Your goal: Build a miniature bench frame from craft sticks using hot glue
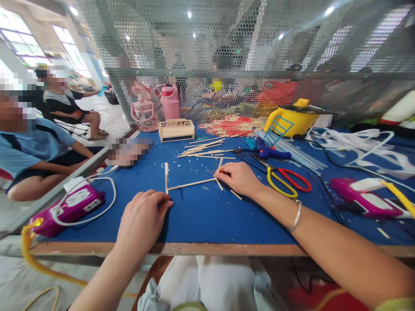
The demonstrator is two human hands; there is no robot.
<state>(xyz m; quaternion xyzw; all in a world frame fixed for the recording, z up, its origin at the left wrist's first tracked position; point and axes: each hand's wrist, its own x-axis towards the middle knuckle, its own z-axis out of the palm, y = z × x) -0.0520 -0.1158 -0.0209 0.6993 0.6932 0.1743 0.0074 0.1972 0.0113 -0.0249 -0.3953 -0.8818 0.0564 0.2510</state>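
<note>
Several sticks (204, 149) and scissors (269, 175) flank the right hand (238, 178) pinching a frame (191, 184); beside the left hand (142, 218), grip unclear, table (204, 222) reaches its front edge.

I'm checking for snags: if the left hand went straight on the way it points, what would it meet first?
For the left hand, probably the crosswise stick leading to the right hand, though depth is hard to judge.

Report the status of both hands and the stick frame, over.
Right hand pinches frame at right end. Left hand near left end, grip unclear. Loose sticks beyond; scissors to right.
</note>
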